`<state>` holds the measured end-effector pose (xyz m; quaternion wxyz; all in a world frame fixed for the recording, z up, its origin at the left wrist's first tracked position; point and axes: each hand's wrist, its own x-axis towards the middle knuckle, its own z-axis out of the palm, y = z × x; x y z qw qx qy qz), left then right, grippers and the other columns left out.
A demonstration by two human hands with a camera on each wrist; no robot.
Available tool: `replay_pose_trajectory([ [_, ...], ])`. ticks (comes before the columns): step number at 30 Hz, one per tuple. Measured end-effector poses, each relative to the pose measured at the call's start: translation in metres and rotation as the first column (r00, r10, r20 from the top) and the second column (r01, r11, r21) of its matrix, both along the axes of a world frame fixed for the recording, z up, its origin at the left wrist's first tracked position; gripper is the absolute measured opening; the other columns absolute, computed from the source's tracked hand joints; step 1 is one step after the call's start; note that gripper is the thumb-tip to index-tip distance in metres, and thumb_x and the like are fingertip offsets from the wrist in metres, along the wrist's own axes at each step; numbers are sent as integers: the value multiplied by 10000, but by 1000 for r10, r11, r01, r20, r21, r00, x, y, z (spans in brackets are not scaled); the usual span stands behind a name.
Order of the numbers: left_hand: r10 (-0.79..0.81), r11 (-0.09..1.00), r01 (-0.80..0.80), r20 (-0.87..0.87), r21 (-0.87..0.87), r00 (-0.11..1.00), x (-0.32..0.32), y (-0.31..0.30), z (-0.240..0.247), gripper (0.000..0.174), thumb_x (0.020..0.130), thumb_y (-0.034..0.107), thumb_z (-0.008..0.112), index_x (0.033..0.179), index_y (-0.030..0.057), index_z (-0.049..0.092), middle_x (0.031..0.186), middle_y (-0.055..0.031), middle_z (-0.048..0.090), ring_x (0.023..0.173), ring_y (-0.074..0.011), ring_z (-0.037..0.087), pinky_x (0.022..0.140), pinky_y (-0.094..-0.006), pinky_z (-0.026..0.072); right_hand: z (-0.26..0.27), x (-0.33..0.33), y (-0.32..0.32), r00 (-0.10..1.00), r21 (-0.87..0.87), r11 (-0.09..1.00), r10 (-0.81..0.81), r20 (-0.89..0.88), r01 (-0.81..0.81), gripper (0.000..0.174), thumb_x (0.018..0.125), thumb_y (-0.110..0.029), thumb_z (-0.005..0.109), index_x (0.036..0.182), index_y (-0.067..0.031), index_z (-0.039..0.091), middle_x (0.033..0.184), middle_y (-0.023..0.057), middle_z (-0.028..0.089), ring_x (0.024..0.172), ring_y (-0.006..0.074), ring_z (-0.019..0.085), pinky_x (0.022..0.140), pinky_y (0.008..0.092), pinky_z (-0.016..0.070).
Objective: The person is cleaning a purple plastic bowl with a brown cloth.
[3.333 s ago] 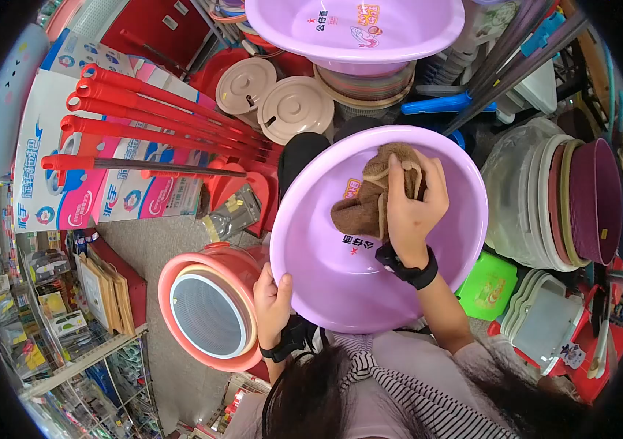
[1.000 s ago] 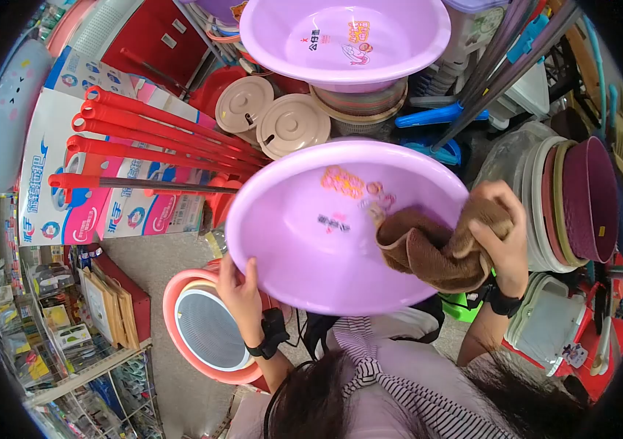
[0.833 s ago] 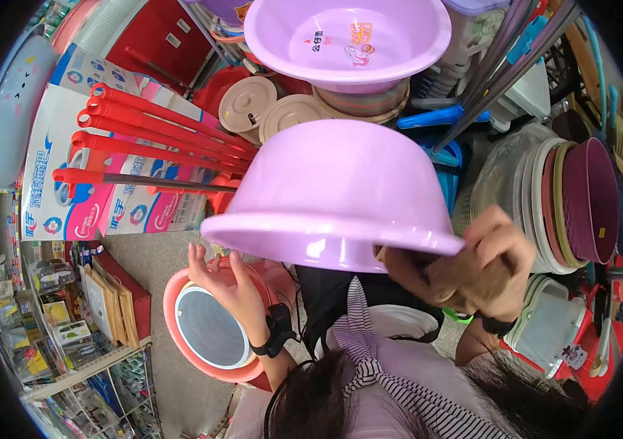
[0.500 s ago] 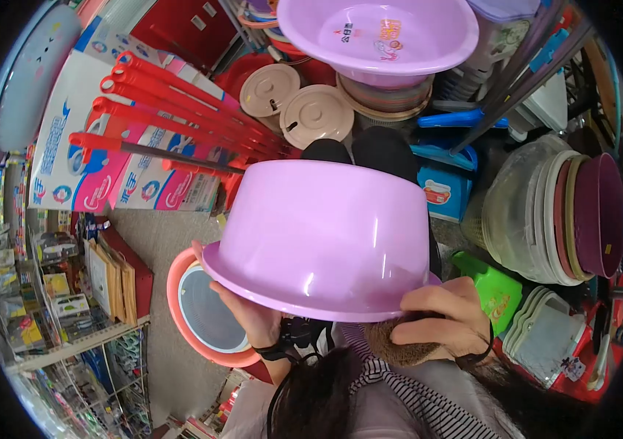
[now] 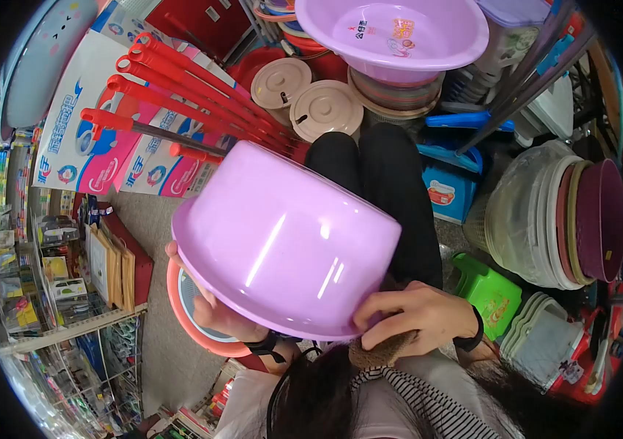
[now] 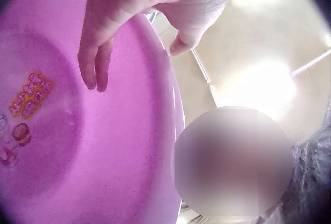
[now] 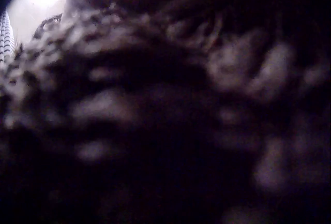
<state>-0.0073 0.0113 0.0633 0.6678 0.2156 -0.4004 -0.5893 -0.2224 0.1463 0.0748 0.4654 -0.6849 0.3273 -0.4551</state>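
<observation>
Purple basin (image 5: 289, 234) up in front of my body, tilted, its glossy outside toward the head view and its mouth turned down toward me. My left hand (image 5: 220, 316) has the rim at the left: the left wrist view shows fingers reaching down inside the wall, nearly straight, thumb on the outer side, the rim between them. A loose hold, well short of a fist. Orange-and-pink printed mark (image 6: 32, 94) on the inner bottom, left of those fingers in that view. My right hand (image 5: 425, 318) is at the lower right rim, fingers bent round brown cloth (image 5: 381, 350), the cloth bunched under the fingers; hand partly closed. Cannot tell how firmly it presses on the basin. Right wrist view is dark and blurred, mostly nubbly fabric close to the lens; finger positions unreadable there. Black-clad knees (image 5: 396, 197) beyond the basin. Salmon tub (image 5: 177, 300) with a grey basket (image 5: 202, 329) inside, lower and partly hidden by my left hand. Green stool (image 5: 483, 293) to the right, near a stack of round baskets (image 5: 546, 212). Second purple basin (image 5: 392, 29) at the top, upright, beside beige lidded bins (image 5: 326, 108); red-handled poles (image 5: 180, 110) fan out at upper left.
</observation>
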Motion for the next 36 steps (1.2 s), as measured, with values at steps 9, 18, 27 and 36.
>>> replay_pose_trajectory([
  [9,-22,1000,18,387,15,922,-4,-2,12,803,742,73,673,1431,107,262,1354,-119,413,1232,-260,443,1065,-406,343,8,-15,-20,909,4,914,-405,95,407,296,649,17,756,933,-9,676,1097,154,625,930,235,653,780,308,523],
  [18,18,1000,-28,490,14,871,-24,6,-2,749,932,369,641,1463,126,173,1386,-110,343,1244,-215,406,1043,-395,351,-4,10,-45,664,-303,677,-730,-162,671,397,609,-40,811,984,-37,683,952,80,593,620,147,576,538,261,470],
  [27,121,980,-182,492,78,862,-37,12,12,811,963,466,556,1512,65,113,1440,-117,337,1294,-223,380,1069,-407,330,-39,45,-42,740,-505,767,-592,-318,396,325,716,-118,691,1026,-35,643,928,48,580,658,142,608,560,256,502],
  [36,179,982,-188,427,-20,886,-31,14,9,882,938,439,603,1523,15,97,1487,-149,302,1339,-246,350,1097,-418,292,-24,42,-45,568,-611,507,-816,-111,608,367,652,-155,770,988,-31,691,852,72,606,607,144,583,506,231,463],
])
